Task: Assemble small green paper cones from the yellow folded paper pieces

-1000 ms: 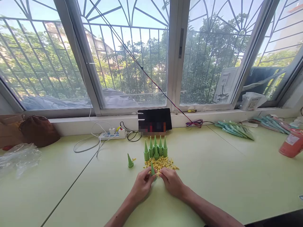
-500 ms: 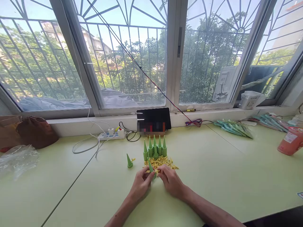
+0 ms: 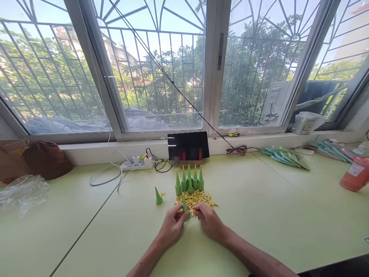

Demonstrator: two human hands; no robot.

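Observation:
A green pointed cone (image 3: 185,203) stands nearly upright in my left hand (image 3: 174,222), pinched between thumb and fingers. Close beside its base, the fingertips of my right hand (image 3: 210,219) are pressed together; a small yellow piece (image 3: 192,212) shows at them, partly hidden. Just beyond both hands lies a loose pile of small yellow pieces (image 3: 198,198). Behind the pile several green cones (image 3: 183,181) stand upright in a tight group. One more green cone (image 3: 158,197) stands apart to the left, with a yellow piece (image 3: 163,194) at its side.
A dark tablet (image 3: 188,147) leans at the back near the window sill. Left of it are a white power strip (image 3: 137,164) with cables and a brown bag (image 3: 47,159). Green plastic packets (image 3: 285,157) and a red container (image 3: 354,174) lie to the right on the pale green table (image 3: 259,215).
The cone in my left hand has become a little more upright. Both hands stay at almost the same place, and the whole view has shifted slightly.

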